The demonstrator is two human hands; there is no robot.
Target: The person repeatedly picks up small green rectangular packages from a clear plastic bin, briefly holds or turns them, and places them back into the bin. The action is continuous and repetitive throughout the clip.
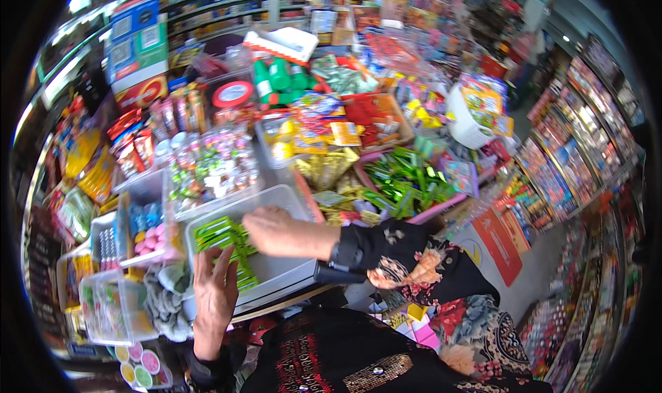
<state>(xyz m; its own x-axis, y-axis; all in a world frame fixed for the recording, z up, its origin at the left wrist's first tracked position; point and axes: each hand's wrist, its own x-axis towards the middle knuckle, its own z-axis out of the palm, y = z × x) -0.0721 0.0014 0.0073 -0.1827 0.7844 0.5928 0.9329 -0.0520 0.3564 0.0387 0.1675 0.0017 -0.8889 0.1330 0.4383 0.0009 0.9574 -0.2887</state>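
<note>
A translucent plastic tub (289, 261) stands in front of me with rows of small green packets (217, 235) along its left side. My right hand (271, 232) reaches into the tub beside these packets. Its fingers are curled and blurred, so whether they hold one is hidden. My left hand (214, 294) is over the tub's near left corner, fingers apart, with no object visible in it. Its fingertips overlap the packets in the view; contact cannot be told. To the right, a pink basket (439, 209) holds a loose heap of similar green packets (401, 178).
Tubs of wrapped sweets (217, 165) and pink and blue items (150, 240) crowd the left. A grey cloth (168, 300) lies near my left hand. Behind are green bottles (279, 74) and a white basket (465, 118). Stocked shelves (579, 139) line the right.
</note>
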